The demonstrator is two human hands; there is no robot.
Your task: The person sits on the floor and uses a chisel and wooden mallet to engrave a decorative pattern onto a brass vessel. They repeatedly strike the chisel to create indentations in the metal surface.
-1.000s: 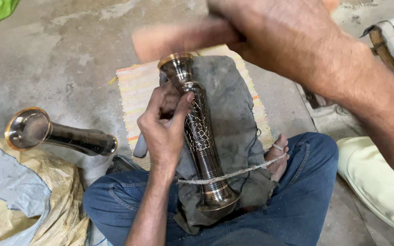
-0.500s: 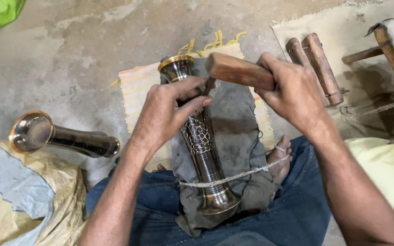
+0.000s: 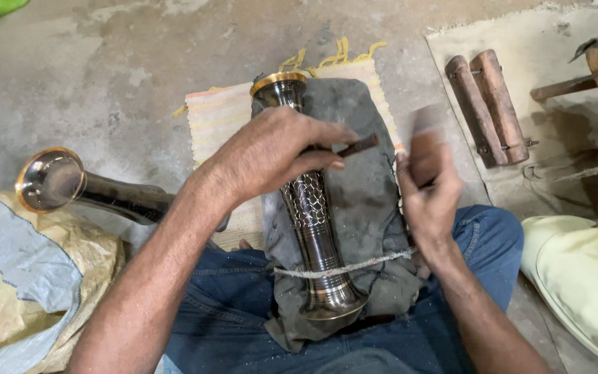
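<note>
Since half a second ago the right hand (image 3: 429,187) has dropped from 12 o'clock above the vase to about 3 o'clock of it, and the wooden mallet (image 3: 429,142) it carries is now a blur where before it was sharp beside the vase's mouth.

At the centre lies the dark metal vase (image 3: 309,208), on its side over a grey cloth (image 3: 358,228) across the person's lap, mouth at 12 o'clock, foot at 6 o'clock. A pale cord (image 3: 354,265) crosses the vase near the foot and ties it to the cloth. A band of fine lattice pattern shows mid-body.

The left hand (image 3: 275,156) rests on the vase's upper body, its grip pinching a thin dark punch (image 3: 354,146) that points towards 3 o'clock; the hand covers the vase's neck. The right hand's grip is pressed around the mallet handle, though blur hides the fingers.

Under the cloth a striped mat (image 3: 219,118) with yellow fringe lies on the concrete floor (image 3: 105,62). At 9 o'clock a second vase (image 3: 84,190) lies against a crumpled sack (image 3: 29,291), well apart from the hands. At 2 o'clock two wooden blocks (image 3: 486,107) lie side by side on a beige mat (image 3: 548,41). At 4 o'clock is another person's pale-clothed knee (image 3: 579,277).
</note>
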